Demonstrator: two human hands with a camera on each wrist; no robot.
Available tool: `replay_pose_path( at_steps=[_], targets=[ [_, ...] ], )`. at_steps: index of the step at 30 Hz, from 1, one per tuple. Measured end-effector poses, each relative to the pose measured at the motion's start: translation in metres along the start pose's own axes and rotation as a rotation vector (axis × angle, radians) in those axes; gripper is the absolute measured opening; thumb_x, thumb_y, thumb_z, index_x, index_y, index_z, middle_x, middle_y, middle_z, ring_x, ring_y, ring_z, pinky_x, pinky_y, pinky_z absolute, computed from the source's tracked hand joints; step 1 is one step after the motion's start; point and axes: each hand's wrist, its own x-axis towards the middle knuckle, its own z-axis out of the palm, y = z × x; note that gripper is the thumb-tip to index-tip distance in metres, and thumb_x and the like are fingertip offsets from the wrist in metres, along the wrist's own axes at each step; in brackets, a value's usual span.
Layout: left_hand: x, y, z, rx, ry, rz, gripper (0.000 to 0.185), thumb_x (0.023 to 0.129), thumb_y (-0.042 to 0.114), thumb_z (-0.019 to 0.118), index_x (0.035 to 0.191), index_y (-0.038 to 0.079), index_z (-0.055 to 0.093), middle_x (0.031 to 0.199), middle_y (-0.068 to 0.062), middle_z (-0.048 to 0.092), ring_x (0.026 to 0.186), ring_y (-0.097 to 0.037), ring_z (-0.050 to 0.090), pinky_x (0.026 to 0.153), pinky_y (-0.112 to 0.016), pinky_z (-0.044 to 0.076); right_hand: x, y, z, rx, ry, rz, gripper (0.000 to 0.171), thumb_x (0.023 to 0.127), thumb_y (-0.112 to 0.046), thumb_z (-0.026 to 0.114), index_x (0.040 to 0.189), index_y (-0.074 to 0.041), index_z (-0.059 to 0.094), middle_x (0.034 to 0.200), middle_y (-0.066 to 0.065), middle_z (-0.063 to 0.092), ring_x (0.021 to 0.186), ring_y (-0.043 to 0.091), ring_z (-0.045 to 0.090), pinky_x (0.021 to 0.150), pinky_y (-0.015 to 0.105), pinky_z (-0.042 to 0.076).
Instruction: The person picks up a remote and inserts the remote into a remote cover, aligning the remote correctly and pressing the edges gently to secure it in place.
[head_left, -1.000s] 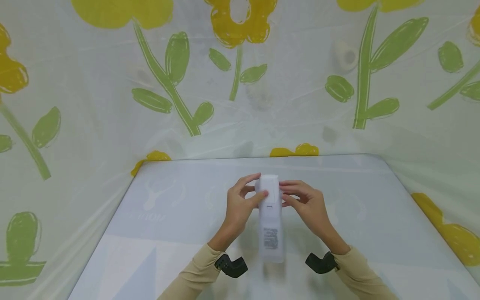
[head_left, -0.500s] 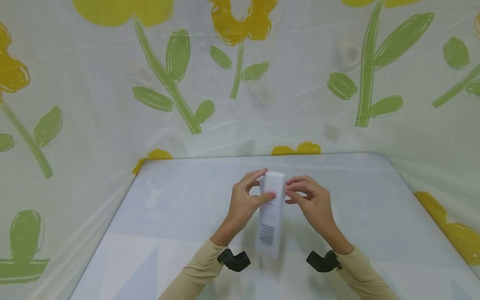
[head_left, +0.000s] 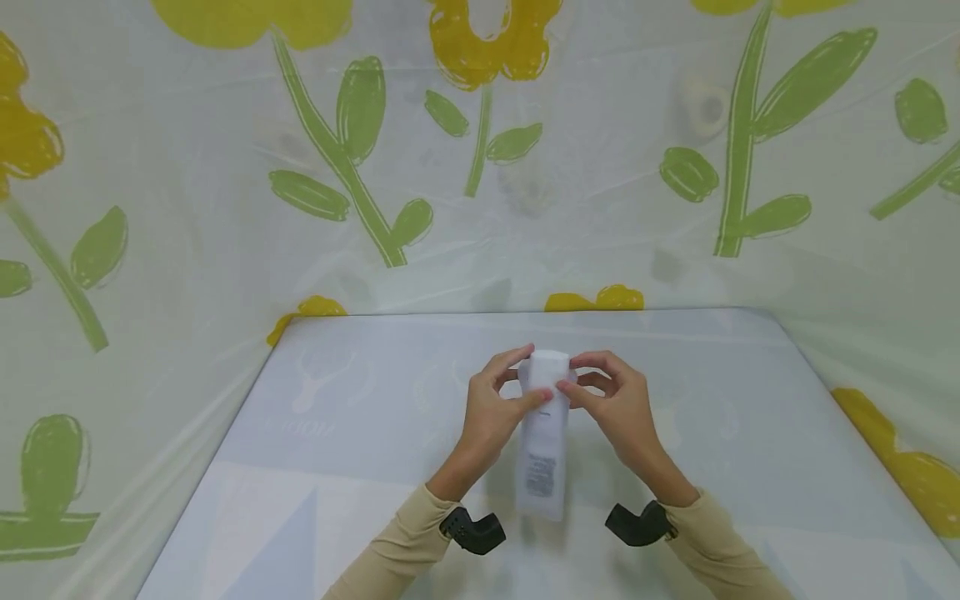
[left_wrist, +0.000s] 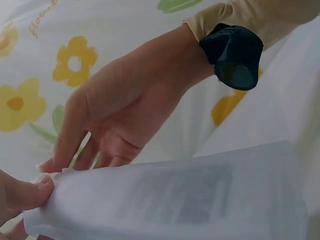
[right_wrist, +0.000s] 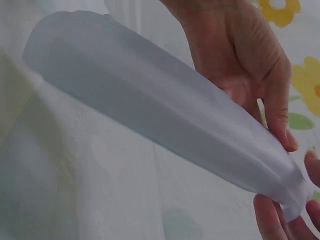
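Observation:
A white plastic tube (head_left: 543, 450) with small grey print lies lengthwise over the middle of the pale table (head_left: 360, 417), its far end lifted. My left hand (head_left: 527, 379) pinches that far end from the left, thumb on top. My right hand (head_left: 573, 375) pinches the cap end from the right. In the left wrist view the tube (left_wrist: 170, 200) runs across the bottom, my left thumb (left_wrist: 22, 192) on its end and my right hand (left_wrist: 125, 110) behind it. In the right wrist view the tube (right_wrist: 160, 105) slants down to my right fingers (right_wrist: 280, 220), with my left hand (right_wrist: 240, 60) above it.
A translucent curtain (head_left: 225, 167) printed with yellow flowers and green leaves hangs close behind and on both sides of the table. Black camera mounts (head_left: 472, 532) sit on both wrists. The table's far edge (head_left: 525, 315) meets the curtain.
The tube's far end rose and swung slightly right, then settled. Both hands closed in tighter round the cap end.

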Motion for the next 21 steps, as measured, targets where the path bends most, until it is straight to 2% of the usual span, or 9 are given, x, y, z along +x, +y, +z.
replay_pose_path(
  at_steps=[3, 6, 10, 13, 15, 18, 21],
  targets=[
    [-0.002, -0.001, 0.001, -0.015, -0.003, 0.0, 0.054, 0.08, 0.003, 0.075, 0.129, 0.015, 0.059, 0.128, -0.001, 0.054, 0.104, -0.021, 0.056, 0.074, -0.032, 0.056, 0.0, 0.002, 0.001, -0.022, 0.043, 0.023, 0.037, 0.079, -0.007, 0.076, 0.111, 0.001, 0.058, 0.107, 0.012, 0.059, 0.079, 0.016, 0.064, 0.065, 0.031, 0.058],
    [-0.004, 0.0, 0.001, -0.088, -0.001, -0.01, 0.051, 0.082, 0.001, 0.071, 0.129, 0.015, 0.058, 0.128, -0.004, 0.054, 0.104, -0.022, 0.058, 0.074, -0.034, 0.057, 0.002, 0.001, 0.0, 0.013, 0.075, 0.025, 0.038, 0.078, -0.004, 0.076, 0.112, 0.001, 0.059, 0.108, 0.011, 0.059, 0.078, 0.016, 0.064, 0.064, 0.031, 0.057],
    [-0.005, -0.001, -0.001, -0.211, 0.009, 0.014, 0.042, 0.082, -0.003, 0.069, 0.123, 0.005, 0.061, 0.119, -0.014, 0.058, 0.102, -0.026, 0.061, 0.072, -0.038, 0.057, 0.004, -0.003, -0.001, 0.052, 0.081, 0.021, 0.041, 0.08, -0.002, 0.074, 0.117, 0.003, 0.058, 0.107, 0.01, 0.06, 0.078, 0.016, 0.064, 0.064, 0.031, 0.057],
    [-0.002, -0.004, -0.004, -0.236, -0.012, 0.04, 0.03, 0.083, -0.002, 0.069, 0.113, -0.003, 0.064, 0.112, -0.017, 0.061, 0.098, -0.026, 0.063, 0.07, -0.04, 0.058, 0.004, -0.005, -0.001, 0.029, 0.075, 0.027, 0.043, 0.081, -0.006, 0.074, 0.12, 0.002, 0.058, 0.107, 0.009, 0.06, 0.08, 0.016, 0.064, 0.065, 0.03, 0.057],
    [0.001, -0.006, -0.007, -0.233, -0.034, 0.025, 0.022, 0.084, -0.001, 0.068, 0.105, -0.004, 0.065, 0.107, -0.016, 0.061, 0.094, -0.024, 0.064, 0.068, -0.04, 0.058, 0.004, -0.006, -0.001, 0.013, 0.073, 0.035, 0.042, 0.081, -0.008, 0.075, 0.119, 0.001, 0.059, 0.107, 0.009, 0.06, 0.08, 0.016, 0.063, 0.065, 0.03, 0.057],
    [0.006, -0.009, -0.01, -0.233, -0.067, -0.036, 0.013, 0.085, -0.001, 0.067, 0.097, -0.003, 0.063, 0.101, -0.012, 0.061, 0.088, -0.021, 0.064, 0.065, -0.04, 0.058, 0.002, -0.006, 0.001, 0.002, 0.072, 0.042, 0.039, 0.08, -0.007, 0.075, 0.115, 0.0, 0.062, 0.108, 0.011, 0.061, 0.078, 0.017, 0.063, 0.064, 0.031, 0.058],
    [0.009, -0.011, -0.011, -0.249, -0.07, -0.088, 0.01, 0.085, -0.001, 0.066, 0.093, -0.003, 0.061, 0.096, -0.009, 0.061, 0.086, -0.02, 0.064, 0.062, -0.04, 0.058, 0.002, -0.005, 0.001, -0.022, 0.061, 0.019, 0.036, 0.079, -0.006, 0.076, 0.112, 0.001, 0.063, 0.107, 0.013, 0.062, 0.079, 0.018, 0.062, 0.064, 0.03, 0.057]
  ],
)
